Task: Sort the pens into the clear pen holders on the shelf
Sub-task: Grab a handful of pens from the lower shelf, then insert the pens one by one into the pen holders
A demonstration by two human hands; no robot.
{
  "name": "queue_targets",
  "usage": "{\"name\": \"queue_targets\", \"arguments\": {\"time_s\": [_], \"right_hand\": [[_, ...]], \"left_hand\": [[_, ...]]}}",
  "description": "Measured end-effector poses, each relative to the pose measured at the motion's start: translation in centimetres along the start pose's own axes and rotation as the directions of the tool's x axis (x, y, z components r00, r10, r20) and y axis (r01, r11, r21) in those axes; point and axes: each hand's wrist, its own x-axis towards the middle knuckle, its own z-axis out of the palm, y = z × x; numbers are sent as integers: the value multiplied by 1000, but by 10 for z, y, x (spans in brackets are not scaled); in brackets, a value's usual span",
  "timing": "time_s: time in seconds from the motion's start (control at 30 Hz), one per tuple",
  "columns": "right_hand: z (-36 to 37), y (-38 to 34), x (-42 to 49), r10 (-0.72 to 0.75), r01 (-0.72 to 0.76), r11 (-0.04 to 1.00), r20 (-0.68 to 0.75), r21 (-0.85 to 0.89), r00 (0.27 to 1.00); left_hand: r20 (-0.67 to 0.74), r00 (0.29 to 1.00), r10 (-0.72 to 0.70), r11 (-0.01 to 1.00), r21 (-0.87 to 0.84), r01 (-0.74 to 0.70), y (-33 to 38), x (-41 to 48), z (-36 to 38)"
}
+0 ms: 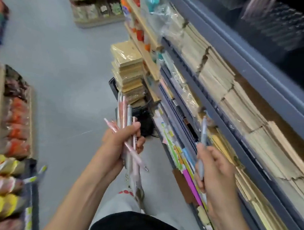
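My left hand (118, 143) grips a bundle of pens (125, 116), pink and silver-grey, which stick up past my fingers and down below my palm. My right hand (214, 169) holds a single light blue-grey pen (203, 136) upright, close to the shelf front on the right. At the top right, blurred clear pen holders (278, 25) with pens in them stand on a dark upper shelf. The two hands are apart, with the aisle floor between them.
A grey shelf unit (261, 84) runs along the right, packed with stacked paper pads and notebooks (217, 69). A black basket (140, 113) with wrapped notepad stacks (127, 70) stands on the floor ahead. Snack shelves (11, 120) line the left of the grey aisle floor (60, 59).
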Motion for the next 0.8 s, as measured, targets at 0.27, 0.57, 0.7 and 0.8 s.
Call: {"name": "queue_targets", "arguments": {"time_s": [0.27, 0.57, 0.7, 0.8], "right_hand": [[127, -30, 109, -56, 74, 992, 167, -106, 984], [231, -75, 226, -84, 84, 994, 4, -64, 996], [252, -105, 269, -93, 92, 996, -113, -22, 989], [259, -125, 302, -119, 124, 992, -171, 21, 978]], "left_hand": [[-112, 993, 38, 998, -46, -43, 68, 91, -93], [26, 1000, 6, 994, 105, -9, 167, 242, -134], [101, 995, -4, 992, 126, -9, 194, 306, -124], [165, 986, -7, 989, 150, -18, 210, 353, -107]]}}
